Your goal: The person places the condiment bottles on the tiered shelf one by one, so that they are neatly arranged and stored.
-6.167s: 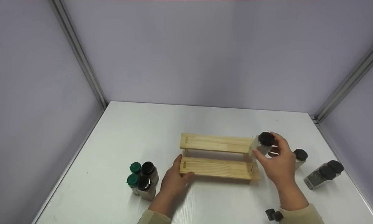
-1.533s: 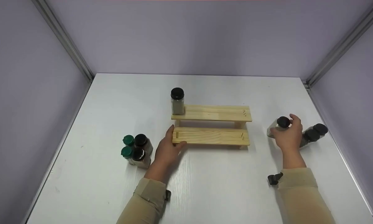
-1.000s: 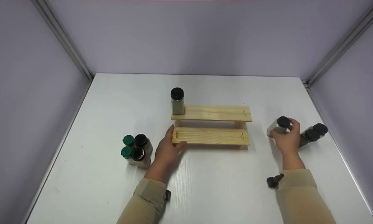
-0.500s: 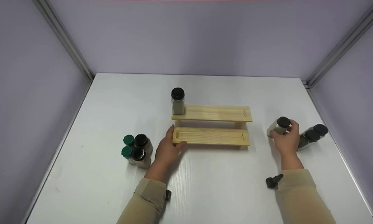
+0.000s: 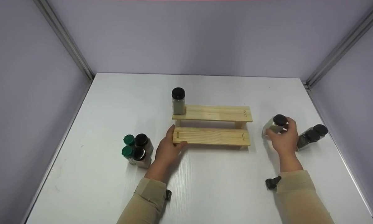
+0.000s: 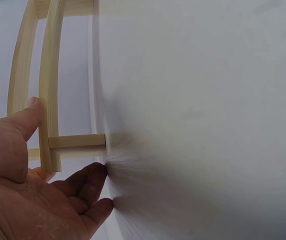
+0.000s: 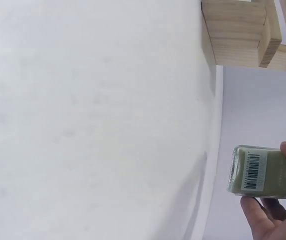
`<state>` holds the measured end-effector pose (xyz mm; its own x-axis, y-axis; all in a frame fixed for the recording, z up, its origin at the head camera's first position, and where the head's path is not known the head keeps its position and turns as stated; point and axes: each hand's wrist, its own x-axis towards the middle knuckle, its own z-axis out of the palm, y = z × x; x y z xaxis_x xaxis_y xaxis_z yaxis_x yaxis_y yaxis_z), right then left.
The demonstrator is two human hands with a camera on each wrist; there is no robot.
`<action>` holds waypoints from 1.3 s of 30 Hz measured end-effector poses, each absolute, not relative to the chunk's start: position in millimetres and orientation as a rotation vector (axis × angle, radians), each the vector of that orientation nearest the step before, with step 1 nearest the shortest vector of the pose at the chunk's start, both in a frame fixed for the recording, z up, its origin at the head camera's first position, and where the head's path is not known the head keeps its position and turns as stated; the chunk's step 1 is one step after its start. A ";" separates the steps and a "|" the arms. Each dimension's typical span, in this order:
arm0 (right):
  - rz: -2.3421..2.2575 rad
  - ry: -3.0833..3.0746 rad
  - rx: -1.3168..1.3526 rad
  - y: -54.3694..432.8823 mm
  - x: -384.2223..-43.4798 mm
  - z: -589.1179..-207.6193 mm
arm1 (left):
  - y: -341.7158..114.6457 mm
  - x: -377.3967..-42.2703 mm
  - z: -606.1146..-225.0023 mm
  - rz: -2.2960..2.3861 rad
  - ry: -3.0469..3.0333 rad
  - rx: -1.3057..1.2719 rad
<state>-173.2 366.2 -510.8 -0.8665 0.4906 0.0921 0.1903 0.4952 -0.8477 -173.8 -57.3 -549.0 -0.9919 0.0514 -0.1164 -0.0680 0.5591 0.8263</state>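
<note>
My right hand [image 5: 285, 137] pinches a clear spice jar [image 5: 273, 125] with a black cap and pale green contents, tilted, right of the rack. In the right wrist view, this square jar [image 7: 270, 172] shows a barcode label and its base is off the table. My left hand [image 5: 167, 151] grips the left end of the lower shelf of a two-step wooden spice rack [image 5: 211, 136]. In the left wrist view, the thumb [image 6: 28, 117] lies against the shelf edge and the other fingers reach past its end. Another black-capped jar [image 5: 178, 102] stands on the upper shelf's left end.
Two green-capped jars [image 5: 128, 151] and two black-capped jars [image 5: 142, 155] stand grouped left of my left hand. Two more dark jars [image 5: 312, 136] stand right of my right hand. Walls [image 5: 186, 37] enclose the white table [image 5: 217, 186] at the back and sides.
A jar held near the rack's right end earlier now stands on the upper shelf's left end. My right hand has since taken another jar and lifted it slightly leftward. My left hand stays put.
</note>
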 end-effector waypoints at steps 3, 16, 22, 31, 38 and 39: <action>1.273 -2.397 -0.539 361.1 -172.8 -501.7 | -57.4 -174.0 -549.5 1.418 2.651 -0.025; 1.140 -2.215 -0.260 331.9 -176.2 -452.4 | -57.8 -174.4 -548.1 1.445 2.639 0.001; 1.184 -2.198 -0.154 310.7 -181.8 -438.4 | -57.7 -174.7 -549.1 1.445 2.637 0.003; 1.251 -2.240 -0.022 269.8 -197.2 -433.4 | -58.9 -175.4 -549.8 1.439 2.665 0.003; 1.324 -2.242 0.091 238.8 -206.4 -434.2 | -56.3 -174.8 -549.8 1.447 2.661 -0.005; 1.337 -2.243 0.098 234.6 -207.8 -434.5 | -56.0 -174.7 -549.6 1.447 2.660 -0.008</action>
<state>-207.8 234.6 -434.5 -0.8610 0.1980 0.4684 -0.3178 0.5095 -0.7996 -174.7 -56.0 -549.6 -0.9936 0.0492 -0.1017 -0.0586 0.5447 0.8366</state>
